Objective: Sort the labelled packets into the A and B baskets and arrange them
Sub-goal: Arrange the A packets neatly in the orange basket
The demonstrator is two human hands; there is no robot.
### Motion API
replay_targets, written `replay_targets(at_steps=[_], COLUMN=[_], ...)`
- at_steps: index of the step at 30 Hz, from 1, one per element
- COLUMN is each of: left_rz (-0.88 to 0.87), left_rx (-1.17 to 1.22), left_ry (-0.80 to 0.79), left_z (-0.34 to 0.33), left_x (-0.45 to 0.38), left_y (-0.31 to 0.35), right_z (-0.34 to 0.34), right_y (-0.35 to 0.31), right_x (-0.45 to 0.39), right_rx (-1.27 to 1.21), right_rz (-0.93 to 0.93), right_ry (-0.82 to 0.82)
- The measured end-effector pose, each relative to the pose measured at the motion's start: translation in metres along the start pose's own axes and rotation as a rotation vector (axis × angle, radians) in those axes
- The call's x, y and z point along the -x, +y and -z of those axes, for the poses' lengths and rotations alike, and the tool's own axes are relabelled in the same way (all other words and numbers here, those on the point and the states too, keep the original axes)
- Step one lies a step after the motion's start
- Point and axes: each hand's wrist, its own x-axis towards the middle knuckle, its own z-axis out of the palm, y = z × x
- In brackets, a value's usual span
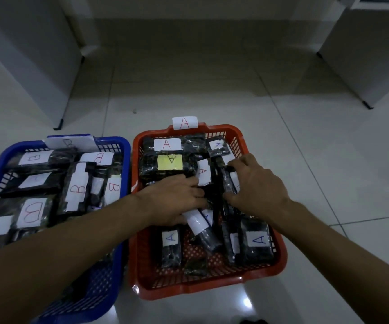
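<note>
Blue plastic basket (123, 174) of B-labelled black packets (77, 188) on the tiled floor (305, 141) at left, red plastic basket (240, 139) of A-labelled black packets (255, 242) just beside it at right, white cabinets (36, 66) behind.

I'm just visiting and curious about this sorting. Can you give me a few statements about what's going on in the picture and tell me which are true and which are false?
1. Both hands are in the red basket. True: the left hand and right hand rest among its packets.
2. The blue basket holds packets marked A. False: its visible labels read B.
3. One packet in the red basket has a yellow label. True.
4. The baskets stand on a wooden table. False: they sit on a tiled floor.
5. The red basket is to the left of the blue one. False: it is to the right.
</note>
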Motion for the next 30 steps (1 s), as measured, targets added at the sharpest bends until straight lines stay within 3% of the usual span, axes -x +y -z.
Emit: replay_targets(at_steps=[5,9,14,17,20,23,26,30], left_rz=[0.028,0.184,0.296,0.263,0.253,0.329,0.465,0.559], left_rx=[0.127,0.254,0.436,0.452,0.346,0.228,0.342,0.401], left_ry=[0.047,0.059,0.002,-0.100,-0.153,-0.279,-0.426,-0.466], left_z=[0.017,0.032,0.037,0.036,0.042,0.057,0.073,0.084], left_x=[0.011,0.025,0.038,0.045,0.055,0.065,0.075,0.084], left_y=[-0.012,-0.028,-0.033,-0.027,-0.024,-0.027,-0.031,-0.036], right_z=[0.002,0.016,0.015,0.000,-0.014,-0.023,-0.037,-0.046], right_y=[0.007,0.004,-0.020,-0.035,-0.047,-0.055,-0.064,-0.069], right_x=[-0.001,-0.003,0.003,0.009,0.011,0.005,0.002,0.002], right_rx=[-0.037,-0.288,-0.503,-0.589,-0.494,-0.289,-0.292,-0.101], right_rz=[0.055,0.181,0.243,0.240,0.242,0.286,0.320,0.512], right_ry=[0.002,0.064,-0.398,-0.543,-0.583,-0.475,-0.512,-0.437])
